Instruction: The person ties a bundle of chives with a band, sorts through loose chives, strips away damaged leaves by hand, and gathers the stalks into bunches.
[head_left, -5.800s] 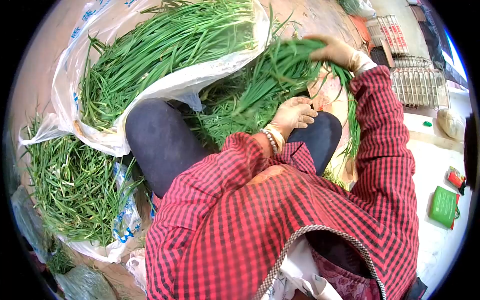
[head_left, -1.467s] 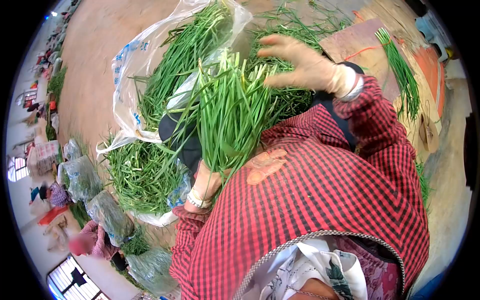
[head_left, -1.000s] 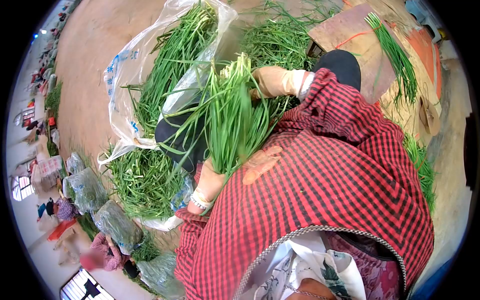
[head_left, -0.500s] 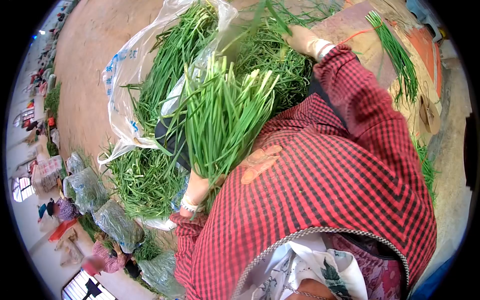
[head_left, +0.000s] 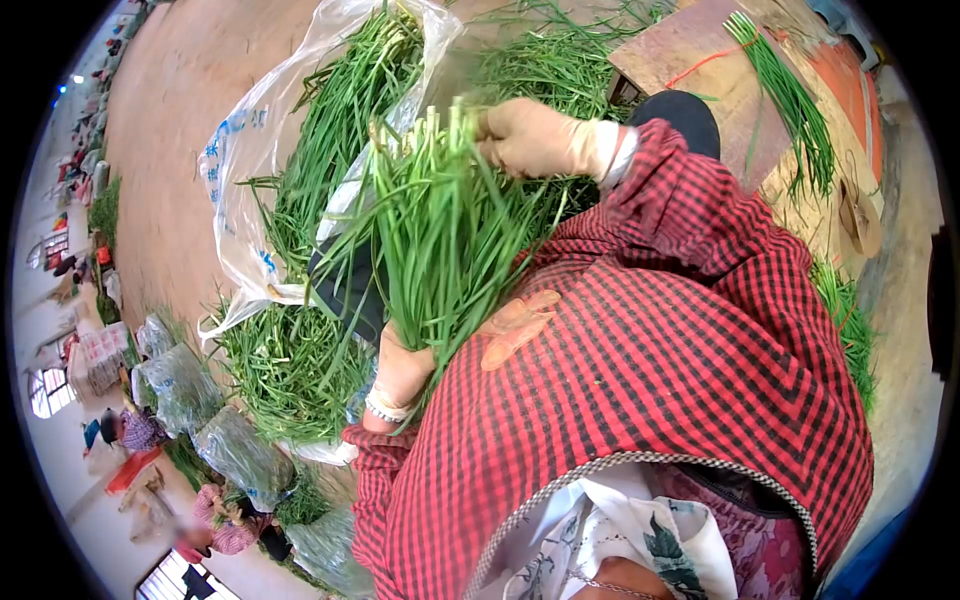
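- At the far left, a person in checks (head_left: 228, 522) is seen beside stuffed bags (head_left: 245, 455).
- Next, a pile (head_left: 290, 375) of loose cut leaves is gathered, with white plastic showing at its lower edge.
- Just beyond it, long greens (head_left: 345, 150) are held in a clear bag (head_left: 238, 185) printed in blue.
- By the left hand (head_left: 403, 375), closed around the leafy lower part, a bunch (head_left: 440, 240) is held over the lap, pale stalk ends up.
- Those ends are met by the right hand (head_left: 540, 140), its fingers bent; whether any stalk is gripped cannot be told.
- Behind that hand, a heap (head_left: 555, 75) of greens is spread on the floor.
- At the right, a board (head_left: 680, 42) is crossed by a red tie (head_left: 710, 62), which reaches a slim bundle (head_left: 785, 100); the bundle is laid partly over the board's edge.
- Farther right, more stalks (head_left: 848, 335) are partly hidden by the checked sleeve (head_left: 700, 215).
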